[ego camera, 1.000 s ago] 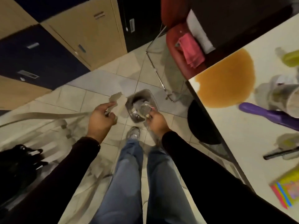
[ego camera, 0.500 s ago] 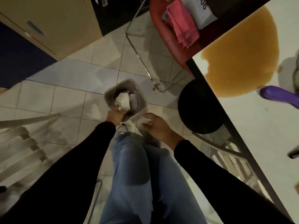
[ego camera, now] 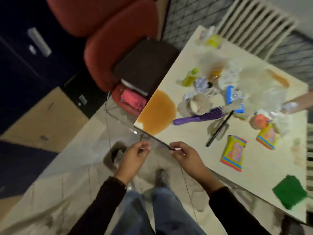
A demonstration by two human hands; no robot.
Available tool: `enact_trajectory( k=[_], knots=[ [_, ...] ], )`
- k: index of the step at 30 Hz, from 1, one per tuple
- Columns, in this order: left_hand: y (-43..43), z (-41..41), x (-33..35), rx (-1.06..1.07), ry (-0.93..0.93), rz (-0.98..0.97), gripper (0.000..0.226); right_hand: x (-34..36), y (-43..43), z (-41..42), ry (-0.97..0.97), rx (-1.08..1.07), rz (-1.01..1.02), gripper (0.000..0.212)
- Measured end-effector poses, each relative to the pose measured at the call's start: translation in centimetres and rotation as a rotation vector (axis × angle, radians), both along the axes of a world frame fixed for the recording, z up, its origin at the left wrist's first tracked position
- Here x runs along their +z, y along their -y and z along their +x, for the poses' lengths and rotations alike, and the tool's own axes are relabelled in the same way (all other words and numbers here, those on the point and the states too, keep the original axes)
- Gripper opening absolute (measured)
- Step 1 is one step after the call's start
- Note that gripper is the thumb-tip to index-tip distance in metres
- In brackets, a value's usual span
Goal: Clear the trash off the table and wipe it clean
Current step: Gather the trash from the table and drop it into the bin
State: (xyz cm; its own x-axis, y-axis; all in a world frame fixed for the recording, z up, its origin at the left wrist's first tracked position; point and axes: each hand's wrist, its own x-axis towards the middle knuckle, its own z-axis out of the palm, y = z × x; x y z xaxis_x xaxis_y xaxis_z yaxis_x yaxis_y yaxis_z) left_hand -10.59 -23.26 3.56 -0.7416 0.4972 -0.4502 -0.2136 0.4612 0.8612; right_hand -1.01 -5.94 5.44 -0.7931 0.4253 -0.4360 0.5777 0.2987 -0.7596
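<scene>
While left hand (ego camera: 133, 158) and right hand (ego camera: 186, 156) hang loosely curled, empty, just off the table (ego camera: 186, 138) edge, orange spill (ego camera: 158, 112) pools at its near corner; blurred trash (ego camera: 259, 92) litters its middle.

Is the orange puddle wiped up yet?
Not wiped. The puddle lies spread wide over the corner of the table, with no streaks through it.

The left hand (ego camera: 133, 158) has let go of its paper and left the bin (ego camera: 115, 153). It and the right hand (ego camera: 186, 156) have risen, empty, to the table (ego camera: 186, 133) edge.
</scene>
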Motion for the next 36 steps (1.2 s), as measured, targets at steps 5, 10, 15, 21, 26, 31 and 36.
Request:
enact_trajectory(
  k=[5, 10, 15, 21, 26, 31, 36],
  knots=[
    [-7.7, -0.1, 4.9, -0.173, -0.092, 0.131, 0.014, 5.2, -6.2, 3.7, -0.133, -0.304, 0.084, 0.014],
    [-15.9, 1.9, 6.8, -0.365, -0.131, 0.150, 0.014, 6.9, -11.3, 8.0, -0.218, -0.486, 0.075, 0.014],
    [-23.6, 6.0, 6.9, -0.508, -0.184, 0.155, 0.015, 6.7, -16.5, 12.8, -0.220, -0.541, 0.070, 0.024],
    [-29.0, 8.8, 1.6, -0.566, -0.318, -0.166, 0.029, 5.2, -21.5, 17.0, -0.161, -0.498, 0.052, 0.022],
    [-31.7, 8.1, -1.7, -0.478, -0.391, -0.385, 0.047, 4.0, -23.7, 18.6, -0.125, -0.475, 0.032, 0.018],
    [-34.0, 6.5, -3.1, -0.540, -0.574, -0.701, 0.038, 3.1, -24.8, 18.9, -0.097, -0.462, 0.006, 0.024],
    [-34.4, 5.5, -4.8, -0.636, -0.675, -0.781, 0.034, 2.5, -25.6, 18.9, -0.046, -0.474, 0.005, 0.021]
  ],
)
